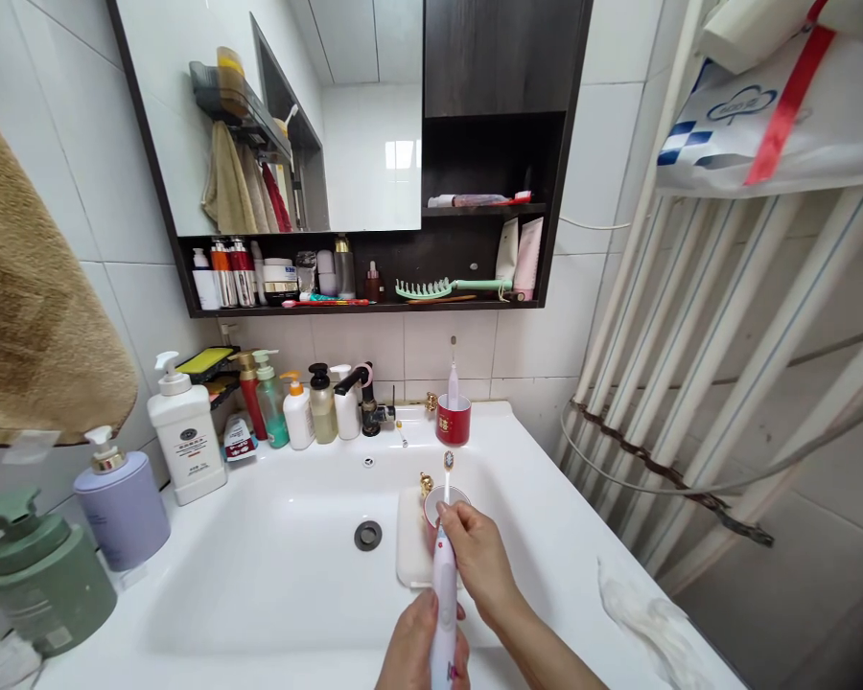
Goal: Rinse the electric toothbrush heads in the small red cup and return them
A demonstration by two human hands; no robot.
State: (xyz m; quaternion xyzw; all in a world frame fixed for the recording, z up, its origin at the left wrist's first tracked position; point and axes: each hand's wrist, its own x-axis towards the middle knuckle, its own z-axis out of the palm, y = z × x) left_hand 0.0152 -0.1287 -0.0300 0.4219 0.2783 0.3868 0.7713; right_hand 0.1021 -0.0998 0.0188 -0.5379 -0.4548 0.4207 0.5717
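An electric toothbrush with a pale pink-white handle stands upright over the front of the sink, bristles at the top. My left hand wraps round the lower handle. Higher up, my right hand pinches the brush around the neck, where head and handle meet. Just behind my fingers is a red cup with a white inside and a gold handle, partly hidden by the brush and my right hand. It stands on a whitish pad in the sink.
The white sink has a dark drain and a black faucet. Another red cup holds a second brush handle at the back rim. Pump bottles line the left. A crumpled tissue lies right, near radiator pipes.
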